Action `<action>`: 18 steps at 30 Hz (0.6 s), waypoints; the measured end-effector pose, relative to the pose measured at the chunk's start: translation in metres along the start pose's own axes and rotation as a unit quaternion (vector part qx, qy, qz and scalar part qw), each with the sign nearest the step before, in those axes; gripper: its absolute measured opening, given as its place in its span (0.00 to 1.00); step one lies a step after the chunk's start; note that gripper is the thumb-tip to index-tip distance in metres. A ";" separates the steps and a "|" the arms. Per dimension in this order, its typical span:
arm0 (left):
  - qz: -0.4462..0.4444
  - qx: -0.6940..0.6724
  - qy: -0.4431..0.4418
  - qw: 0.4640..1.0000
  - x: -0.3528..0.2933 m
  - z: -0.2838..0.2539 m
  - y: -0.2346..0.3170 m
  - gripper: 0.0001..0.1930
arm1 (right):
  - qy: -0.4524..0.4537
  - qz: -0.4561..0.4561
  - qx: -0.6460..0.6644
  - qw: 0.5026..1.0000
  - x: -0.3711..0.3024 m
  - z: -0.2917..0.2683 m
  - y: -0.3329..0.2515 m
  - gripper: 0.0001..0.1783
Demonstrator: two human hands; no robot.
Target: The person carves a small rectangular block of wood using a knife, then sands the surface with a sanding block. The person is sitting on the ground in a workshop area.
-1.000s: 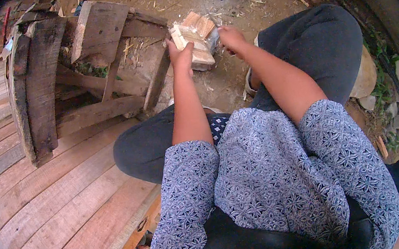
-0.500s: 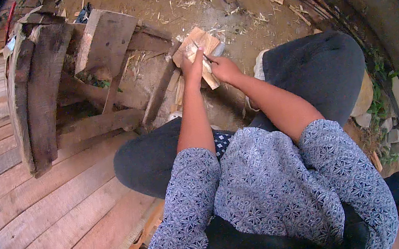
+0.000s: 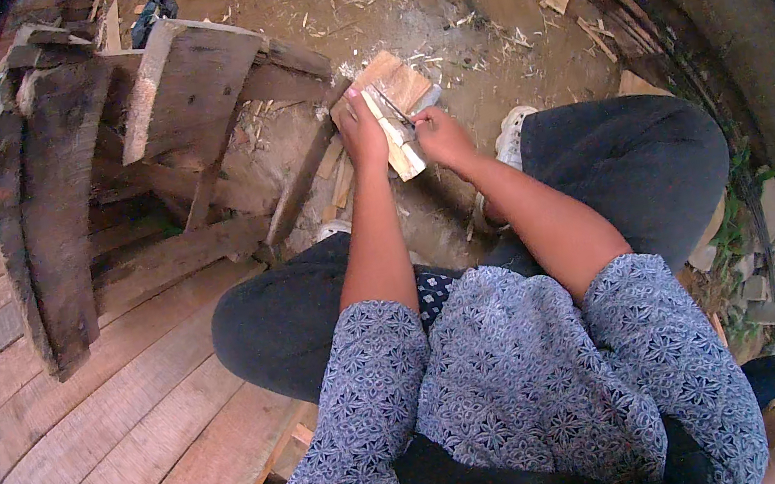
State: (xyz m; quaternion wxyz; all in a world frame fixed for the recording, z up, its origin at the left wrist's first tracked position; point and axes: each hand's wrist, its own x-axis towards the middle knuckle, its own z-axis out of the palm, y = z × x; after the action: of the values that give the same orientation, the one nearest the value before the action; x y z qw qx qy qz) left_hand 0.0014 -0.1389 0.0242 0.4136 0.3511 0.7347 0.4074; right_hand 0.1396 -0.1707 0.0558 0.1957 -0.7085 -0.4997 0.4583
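My left hand (image 3: pixel 362 136) is closed around a pale, split piece of wood (image 3: pixel 402 154), which slants down toward me. My right hand (image 3: pixel 442 137) grips a knife (image 3: pixel 398 111); its thin dark blade points up and left, close along the wood's right side. Whether the edge touches the wood is too small to tell. Just beyond both hands lies a light brown wooden block (image 3: pixel 398 82), partly covered by the held piece and my left hand.
Rough wooden steps (image 3: pixel 60 207) stand at my left, beside a plank platform (image 3: pixel 141 451). Shavings and chips (image 3: pixel 478 34) litter the earth ground ahead. My bent knees flank my arms. Stones (image 3: pixel 761 291) and plants border the right side.
My right hand has drawn slightly toward me with the knife, and my left hand has shifted a little left along the wood. More of the wood and blade shows. The view has shifted slightly.
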 end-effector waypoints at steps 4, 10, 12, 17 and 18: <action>-0.020 0.032 0.013 0.999 -0.002 -0.002 0.000 0.44 | 0.006 -0.163 0.122 0.979 0.006 0.006 0.005 0.14; -0.027 0.049 0.010 0.998 0.003 -0.003 -0.003 0.43 | 0.035 -0.125 0.124 0.984 0.009 0.008 -0.004 0.14; -0.025 0.038 0.007 0.999 0.004 -0.002 -0.003 0.43 | 0.026 -0.084 0.178 0.980 0.011 0.007 -0.003 0.14; -0.038 0.064 0.022 0.997 0.001 -0.002 0.004 0.43 | -0.033 -0.042 0.026 0.998 0.017 0.002 0.005 0.15; -0.040 0.070 0.024 0.996 0.001 -0.001 0.006 0.43 | -0.030 -0.039 0.026 0.998 0.018 0.001 0.005 0.15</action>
State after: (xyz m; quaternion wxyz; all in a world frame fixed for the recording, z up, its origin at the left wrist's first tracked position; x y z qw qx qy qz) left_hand 0.0010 -0.1363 0.0298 0.3864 0.3399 0.7844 0.3462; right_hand 0.1431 -0.1573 0.0435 0.2162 -0.6691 -0.5204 0.4845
